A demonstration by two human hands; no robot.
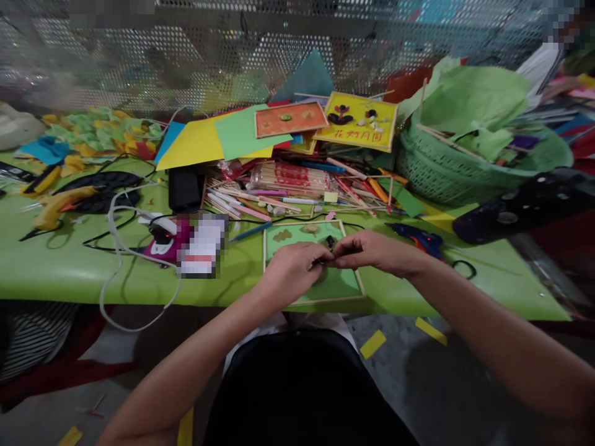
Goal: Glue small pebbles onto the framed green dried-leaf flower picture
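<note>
A green card with a thin wooden-stick frame lies in front of me at the table's edge. On its upper part are brown cut-out shapes, a tan lump and a small black piece. Over the middle of the card, my left hand is closed, thumb and fingers pinched together. My right hand meets it fingertip to fingertip, also pinching. Whatever is between the fingertips is too small and too covered to name. The lower part of the card is partly hidden by my left hand.
A blue glue gun lies right of the card; a yellow one lies far left. A power strip with a white cable and a phone-like slab sit left. Behind are sticks, pens, framed pictures and a green basket.
</note>
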